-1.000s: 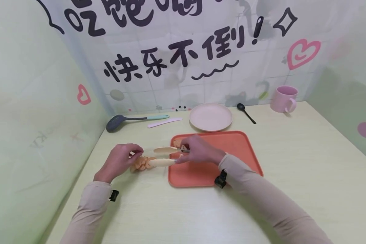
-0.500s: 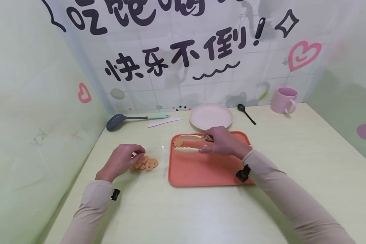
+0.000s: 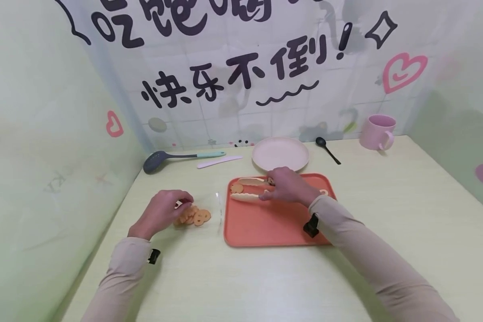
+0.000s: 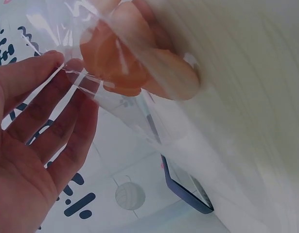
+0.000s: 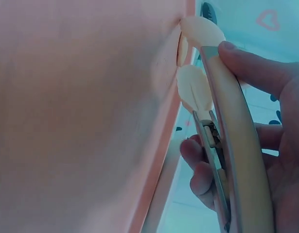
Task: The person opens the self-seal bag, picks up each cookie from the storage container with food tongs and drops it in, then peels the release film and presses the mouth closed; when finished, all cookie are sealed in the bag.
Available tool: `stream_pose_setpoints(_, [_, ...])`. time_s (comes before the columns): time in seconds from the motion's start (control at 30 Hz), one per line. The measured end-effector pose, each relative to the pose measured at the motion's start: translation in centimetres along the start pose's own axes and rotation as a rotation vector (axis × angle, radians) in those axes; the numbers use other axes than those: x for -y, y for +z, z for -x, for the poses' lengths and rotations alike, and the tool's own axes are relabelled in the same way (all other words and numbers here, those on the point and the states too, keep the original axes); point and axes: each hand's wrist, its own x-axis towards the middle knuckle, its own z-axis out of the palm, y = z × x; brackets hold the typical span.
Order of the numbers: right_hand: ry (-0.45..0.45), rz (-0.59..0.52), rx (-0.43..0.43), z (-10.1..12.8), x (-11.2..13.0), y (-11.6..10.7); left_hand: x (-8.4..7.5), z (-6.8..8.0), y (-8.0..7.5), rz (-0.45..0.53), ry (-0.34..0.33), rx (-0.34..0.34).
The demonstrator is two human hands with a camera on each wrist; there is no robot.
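Note:
My left hand [image 3: 161,214] pinches the edge of a clear plastic bag [image 3: 214,202] lying left of the tray. Inside are several golden-brown cookies [image 3: 201,217], heaped near my fingers; the left wrist view shows the bag film [image 4: 130,114] between thumb and fingertips. My right hand [image 3: 290,185] grips cream-tipped tongs [image 3: 245,197] above the orange tray [image 3: 261,228]. The tips of the tongs stand apart, one on each side of a round cookie [image 3: 237,188] at the tray's back left corner. In the right wrist view, the tongs' handle [image 5: 239,131] lies between thumb and fingers.
Behind the tray are a pale pink plate [image 3: 280,154], a black spoon [image 3: 328,150] and a pink mug [image 3: 378,133]. At the back left lie a slotted spoon [image 3: 155,162] and a lilac knife [image 3: 219,161]. A pale ring-shaped piece [image 3: 324,192] shows by my right wrist.
My right hand has moved the tongs from the bag's opening rightward and back over the tray, around the cookie there. The left hand stays on the bag.

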Motion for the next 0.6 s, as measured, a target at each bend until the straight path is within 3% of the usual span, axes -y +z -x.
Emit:
stream_pose_setpoints(0.37, [-0.021, -0.042, -0.041, 0.2, 0.3, 0.0, -0.4, -0.3, -0.2, -0.011, 0.001, 0.002])
stream_pose_setpoints(0.6, [-0.114, -0.146, -0.026, 1.3, 0.8, -0.8, -0.5, -0.4, -0.1, -0.008, -0.002, -0.005])
